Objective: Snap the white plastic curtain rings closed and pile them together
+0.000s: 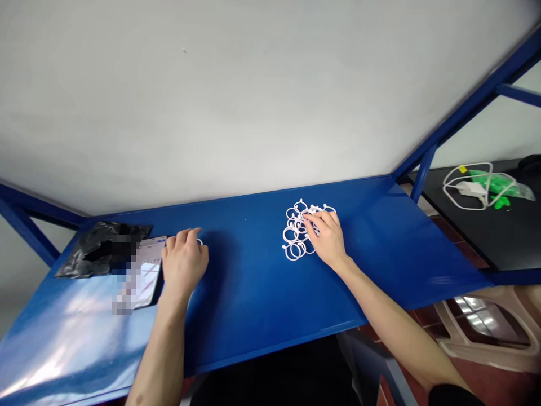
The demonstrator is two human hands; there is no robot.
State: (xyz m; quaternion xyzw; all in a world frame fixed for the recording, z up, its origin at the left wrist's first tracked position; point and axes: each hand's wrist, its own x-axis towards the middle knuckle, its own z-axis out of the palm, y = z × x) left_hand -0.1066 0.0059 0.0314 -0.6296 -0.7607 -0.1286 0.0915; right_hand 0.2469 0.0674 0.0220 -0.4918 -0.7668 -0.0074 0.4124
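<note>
A loose pile of white open rings with small ball ends, like curtain rings, lies on the blue table right of the middle. My right hand reaches into this pile from the right, thumb and index finger pinched together at one of the rings. Off to the left, my left hand is curled palm down just above the table. Part of a white ring shows between its thumb and index finger; the rest of that ring is hidden by the hand.
A phone lies left of my left hand, partly blurred out. Behind it is a crumpled black plastic bag. Blue metal bars rise at the table's ends. A black surface at right holds a white cable and green plastic. Below stands a beige chair.
</note>
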